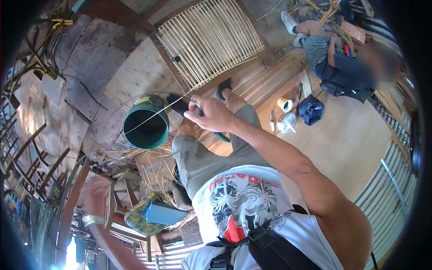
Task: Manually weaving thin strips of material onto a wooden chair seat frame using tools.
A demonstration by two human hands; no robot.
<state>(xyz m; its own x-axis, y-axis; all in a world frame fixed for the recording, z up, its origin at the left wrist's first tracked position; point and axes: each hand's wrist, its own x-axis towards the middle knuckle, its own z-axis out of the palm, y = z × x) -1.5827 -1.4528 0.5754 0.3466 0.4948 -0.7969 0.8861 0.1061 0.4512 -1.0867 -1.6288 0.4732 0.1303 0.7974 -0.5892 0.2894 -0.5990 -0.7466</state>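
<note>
My right hand (204, 112) is closed in front of my knees, round a hand tool with a dark metal part and a green handle (221, 137) tipped with yellow. Its kind is mostly hidden by the fingers. Just beyond those fingers a thin pale strip (155, 115) runs from over a dark green bucket (146, 141) toward a frame of pale slats (209, 40). Whether my fingers touch the strip, I cannot tell. My left hand (95, 191) is out at the lower left, smeared by motion, with a band at its wrist. Its fingers cannot be made out.
Another person (342, 67) sits at the upper right. A white cup (285, 104), a clear plastic bag (286, 122) and a dark blue bag (311, 110) lie on the boards to my right. Loose strips (153, 168) and a chair with a patterned seat (144, 213) are at my left.
</note>
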